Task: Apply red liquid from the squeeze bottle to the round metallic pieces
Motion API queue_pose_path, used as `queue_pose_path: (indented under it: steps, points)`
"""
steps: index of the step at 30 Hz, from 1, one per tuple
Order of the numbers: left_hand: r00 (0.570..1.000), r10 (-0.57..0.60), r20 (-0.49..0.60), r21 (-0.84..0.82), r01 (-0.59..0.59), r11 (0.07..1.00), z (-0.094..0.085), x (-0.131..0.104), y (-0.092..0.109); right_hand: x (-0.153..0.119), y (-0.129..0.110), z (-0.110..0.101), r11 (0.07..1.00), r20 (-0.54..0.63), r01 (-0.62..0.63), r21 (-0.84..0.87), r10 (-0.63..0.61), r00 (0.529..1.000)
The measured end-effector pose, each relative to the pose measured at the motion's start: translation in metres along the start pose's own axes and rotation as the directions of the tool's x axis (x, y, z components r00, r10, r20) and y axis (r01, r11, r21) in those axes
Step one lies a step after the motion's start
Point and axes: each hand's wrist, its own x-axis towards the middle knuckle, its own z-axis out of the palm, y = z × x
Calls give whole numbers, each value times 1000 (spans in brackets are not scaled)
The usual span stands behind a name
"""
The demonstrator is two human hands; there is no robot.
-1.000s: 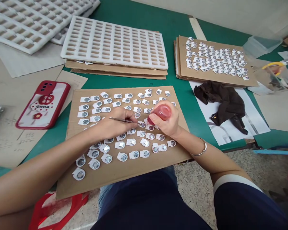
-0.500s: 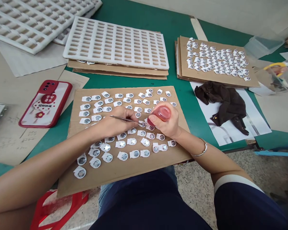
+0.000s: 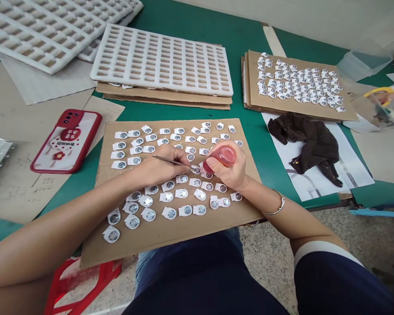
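Observation:
My left hand (image 3: 167, 166) is closed on slim metal tweezers (image 3: 167, 160), their back end showing above the knuckles. Their tips reach a small white tab with a silver ring-shaped disc (image 3: 195, 169). My right hand (image 3: 231, 168) wraps round a translucent red squeeze bottle (image 3: 223, 156), tilted with its rounded base up and its nozzle end down at the same spot; the nozzle itself is hard to make out. Rows of similar white tabs with silver discs (image 3: 200, 194) lie on a brown cardboard sheet (image 3: 151, 240) beneath both hands.
Behind the sheet, a white slotted foam tray (image 3: 162, 59) rests on stacked cardboard. Another stack (image 3: 302, 105) at back right carries more tabs. A red-cased phone (image 3: 65, 142) lies to the left, a dark brown cloth (image 3: 310, 142) to the right, and a clear plastic box (image 3: 364, 63) beyond.
The whole view has shifted slightly, so things appear a little farther right. Both hands keep their grips and stay at the same tab.

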Motion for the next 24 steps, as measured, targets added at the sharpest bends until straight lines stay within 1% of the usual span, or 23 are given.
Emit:
queue_pose_path:
  steps: [5, 10, 16, 20, 24]
  points:
    - [1000, 17, -10, -18, -18, 1000, 1, 1, 1, 0, 0, 1, 1000, 2, -6, 5, 6, 1000]
    - [1000, -15, -5, -8, 15, 1000, 0, 2, 0, 0, 0, 1, 1000, 2, -3, 16, 3, 1000]
    - [1000, -23, 17, 9, 23, 1000, -2, 2, -3, -1, 0, 1, 1000, 2, 15, 0, -15, 1000]
    - [998, -56, 17, -1, 56, 998, -2, 2, -1, -2, 0, 2, 999, -1, 40, 3, -40, 999]
    - [999, -52, 2, -10, 52, 999, -1, 1, 0, -3, 0, 3, 998, -5, 55, 12, -55, 998]
